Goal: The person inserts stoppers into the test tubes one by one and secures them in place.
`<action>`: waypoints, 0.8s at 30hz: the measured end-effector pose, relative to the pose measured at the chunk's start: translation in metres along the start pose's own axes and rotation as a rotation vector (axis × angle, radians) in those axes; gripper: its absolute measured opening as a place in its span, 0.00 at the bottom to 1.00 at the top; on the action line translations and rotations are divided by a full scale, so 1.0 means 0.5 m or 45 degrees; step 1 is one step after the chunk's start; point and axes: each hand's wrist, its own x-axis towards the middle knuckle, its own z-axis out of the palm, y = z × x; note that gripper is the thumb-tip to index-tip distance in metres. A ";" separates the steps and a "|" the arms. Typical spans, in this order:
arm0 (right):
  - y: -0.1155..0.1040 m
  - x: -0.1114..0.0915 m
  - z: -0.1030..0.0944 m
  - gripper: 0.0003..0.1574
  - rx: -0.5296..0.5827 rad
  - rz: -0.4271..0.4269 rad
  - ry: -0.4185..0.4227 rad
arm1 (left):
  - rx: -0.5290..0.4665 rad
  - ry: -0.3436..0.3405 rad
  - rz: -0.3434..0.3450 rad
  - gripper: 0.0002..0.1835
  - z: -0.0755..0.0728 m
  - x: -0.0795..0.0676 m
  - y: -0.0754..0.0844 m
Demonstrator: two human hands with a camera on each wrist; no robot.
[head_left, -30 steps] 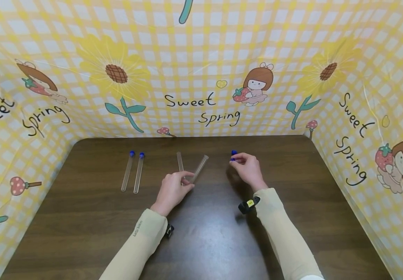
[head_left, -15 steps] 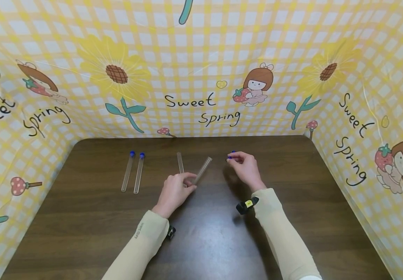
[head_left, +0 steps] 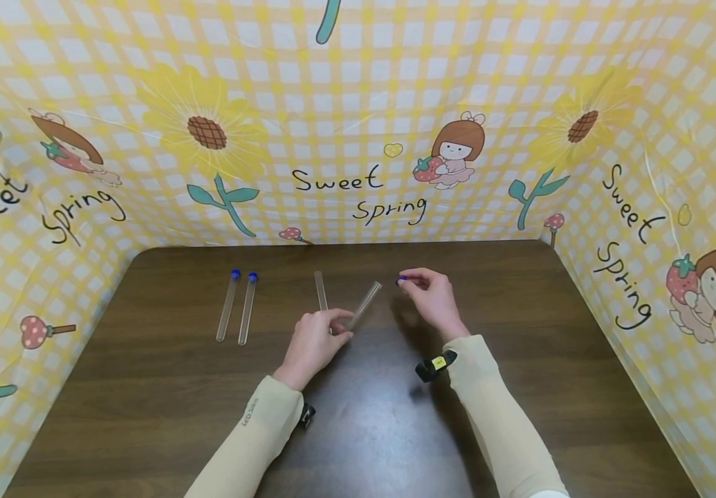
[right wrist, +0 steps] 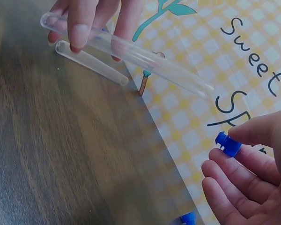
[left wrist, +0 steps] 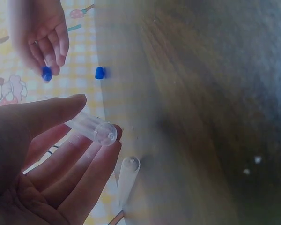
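Left fingers [right wrist: 78, 30] pinch the uncapped tube [head_left: 366, 304], mouth toward one o'clock in the head view, right fingers [right wrist: 258, 130] the blue cap [right wrist: 232, 146]; best align both squarely before pressing.

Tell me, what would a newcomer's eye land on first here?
Probably the yellow checked cloth, printed with sunflowers, rising behind the brown table. Next, the two hands at the table's middle: the left hand holds a clear tube, and the right hand pinches a bright blue cap. Farther left lie two blue-capped tubes, side by side.
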 end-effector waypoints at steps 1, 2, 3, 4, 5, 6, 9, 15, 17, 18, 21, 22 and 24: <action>-0.001 0.000 0.001 0.13 0.010 0.003 -0.001 | -0.001 0.000 0.002 0.17 0.001 0.000 0.000; -0.001 -0.001 0.002 0.14 0.017 0.005 -0.003 | -0.002 -0.001 0.004 0.17 0.002 0.000 0.000; -0.002 -0.001 0.003 0.14 0.026 0.005 -0.004 | -0.003 -0.002 0.008 0.17 0.004 -0.001 0.000; -0.003 -0.001 0.004 0.14 0.037 0.008 -0.007 | -0.006 -0.003 0.007 0.17 0.005 -0.001 0.000; -0.003 -0.001 0.005 0.14 0.044 0.009 -0.009 | -0.010 -0.006 0.005 0.17 0.005 -0.001 0.001; -0.004 -0.002 0.006 0.14 0.050 0.011 -0.014 | -0.014 -0.008 0.001 0.17 0.006 -0.002 0.002; -0.006 -0.002 0.009 0.14 0.075 0.011 -0.028 | -0.023 -0.018 -0.011 0.18 0.007 -0.004 0.005; -0.012 -0.005 0.013 0.14 0.110 0.014 -0.050 | -0.030 -0.025 -0.005 0.17 0.008 -0.005 0.008; -0.015 -0.005 0.014 0.13 0.113 0.012 -0.052 | -0.029 -0.024 0.000 0.17 0.008 -0.005 0.008; -0.016 -0.005 0.014 0.13 0.117 0.009 -0.054 | -0.030 -0.024 0.000 0.17 0.009 -0.005 0.008; -0.018 -0.005 0.016 0.12 0.121 0.002 -0.058 | -0.027 -0.024 -0.004 0.17 0.009 -0.004 0.009; -0.018 -0.005 0.017 0.12 0.123 -0.001 -0.061 | -0.026 -0.024 -0.005 0.17 0.009 -0.004 0.008; -0.018 -0.005 0.018 0.12 0.126 -0.006 -0.064 | -0.025 -0.025 -0.006 0.17 0.009 -0.004 0.008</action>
